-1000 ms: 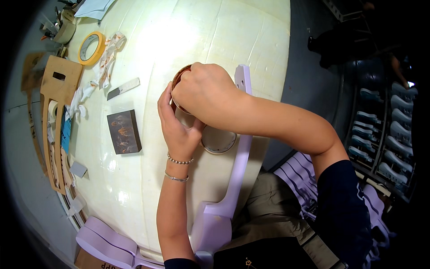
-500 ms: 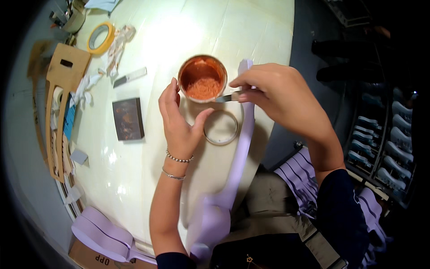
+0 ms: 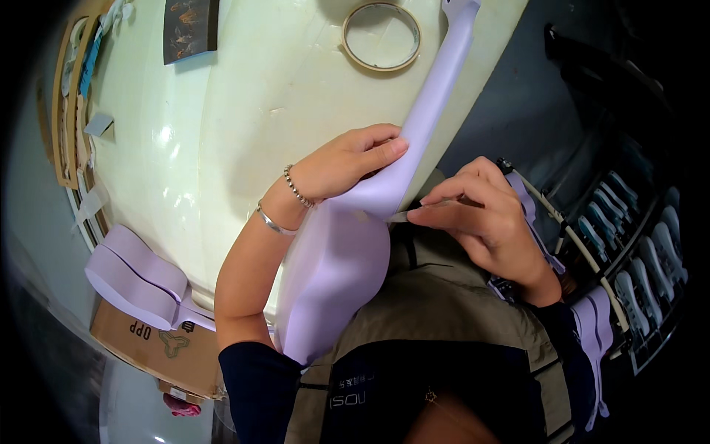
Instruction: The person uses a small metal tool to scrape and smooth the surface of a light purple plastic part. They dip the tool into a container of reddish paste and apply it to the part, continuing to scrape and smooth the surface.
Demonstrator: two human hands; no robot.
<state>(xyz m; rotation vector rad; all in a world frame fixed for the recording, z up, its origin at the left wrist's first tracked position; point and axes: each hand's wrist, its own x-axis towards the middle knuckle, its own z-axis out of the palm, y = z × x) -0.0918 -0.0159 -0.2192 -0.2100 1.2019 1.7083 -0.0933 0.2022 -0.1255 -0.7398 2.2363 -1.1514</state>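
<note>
Lilac ukulele: between both hands, table under its neck
Left hand: gripping that neck, next to the body
Right hand: pinching a thin blade beside the heel
Blade risk: left grip slips, ukulele rolls, paint probably gets gouged tbh

The head view comes from the left one of two wide fisheye cameras mounted side by side on the person's head; it faces downward, upright and unmirrored, with straight edges bending toward the dark rim. At close range, the left hand and right hand lie near mid-field, above the wearer's torso at the lower edge. The surface spans the upper left and centre, while a rack stands farther off at right.
</note>
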